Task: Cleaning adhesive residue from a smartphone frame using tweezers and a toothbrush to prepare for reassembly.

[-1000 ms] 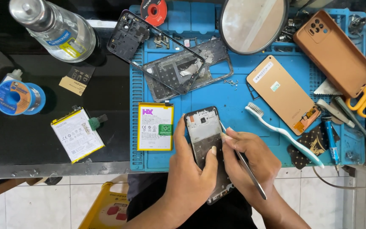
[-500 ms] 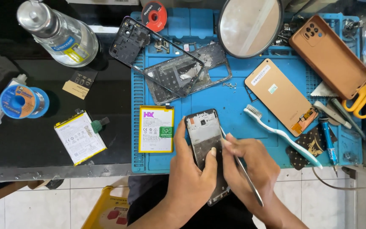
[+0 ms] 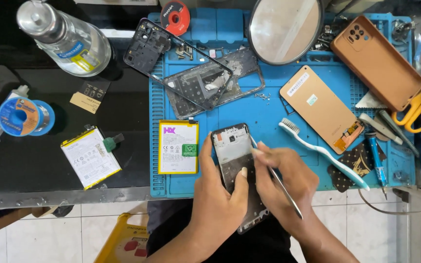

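your left hand [image 3: 218, 204] cradles an opened phone [image 3: 237, 168] from below, its grip closed around the body with the thumb up the left edge and a finger lying across the exposed inside. the phone sits tilted over the near edge of the blue repair mat [image 3: 274, 109], its lower end hanging past the tabletop [image 3: 35, 160]. your right hand [image 3: 288, 182] pinches a slim metal tool [image 3: 276, 178], grip tight on the shaft, with the tip touching the phone's right edge near the top.

just left of the phone a yellow-edged battery [image 3: 178, 146] lies flat on the mat. a white toothbrush [image 3: 320, 151] lies just beyond your right hand. further back rest a dark phone frame [image 3: 174, 58], a gold back cover [image 3: 321, 108] and a round mirror [image 3: 284, 28]. a second battery [image 3: 90, 157] lies off the mat to the left.
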